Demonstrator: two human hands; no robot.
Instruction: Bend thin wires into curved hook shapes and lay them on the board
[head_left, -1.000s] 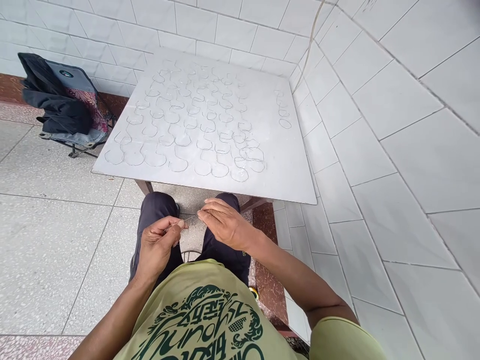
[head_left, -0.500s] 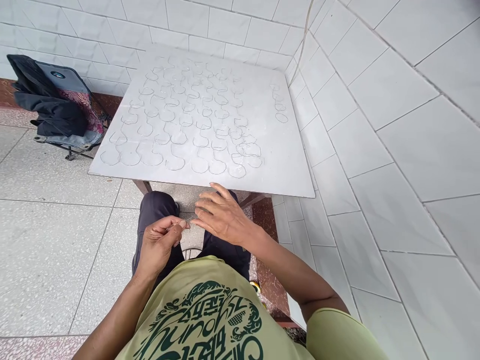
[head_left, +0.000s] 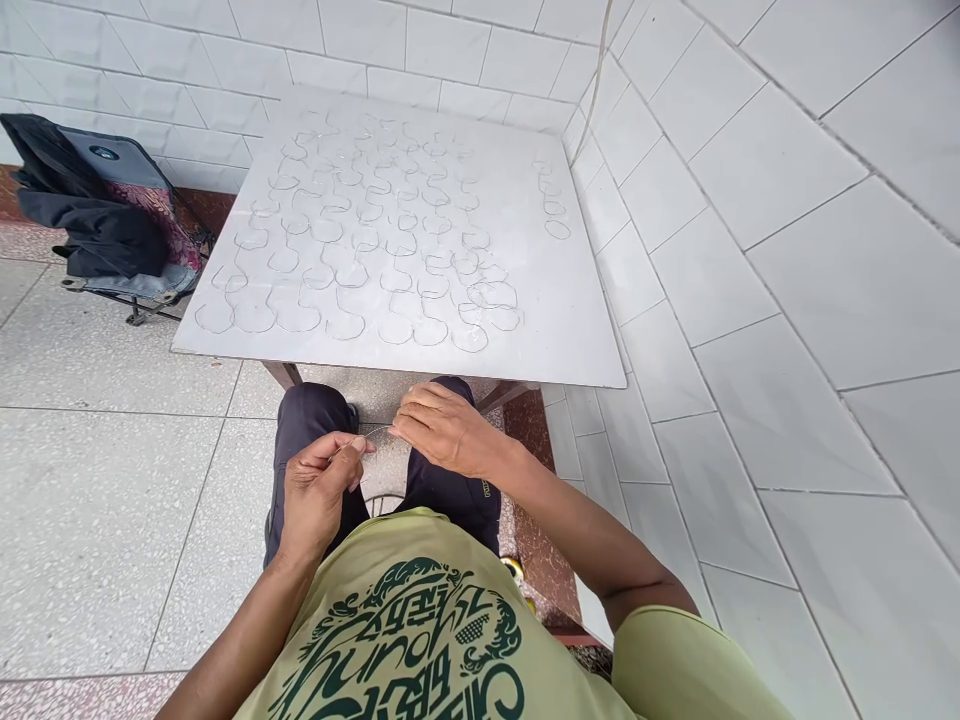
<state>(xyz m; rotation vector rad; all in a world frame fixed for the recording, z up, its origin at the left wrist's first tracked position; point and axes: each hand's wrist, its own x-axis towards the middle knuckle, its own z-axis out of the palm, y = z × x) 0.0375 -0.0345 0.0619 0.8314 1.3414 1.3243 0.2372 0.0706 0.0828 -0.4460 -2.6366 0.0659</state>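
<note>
I sit at a white board table covered with several bent wire hooks laid in rows. Below its near edge, over my lap, my left hand pinches one end of a thin wire. My right hand is closed on the other end, fingers curled, close to the left hand. The wire runs short between the two hands and is hard to see.
A white tiled wall runs along the right and behind the table. A folding chair with dark clothes and a bag stands on the speckled floor at far left. A few separate wire loops lie near the table's right edge.
My right hand, spread open half a second ago, has closed again onto the wire. The left hand has kept its pinch. The view has tilted slightly.
</note>
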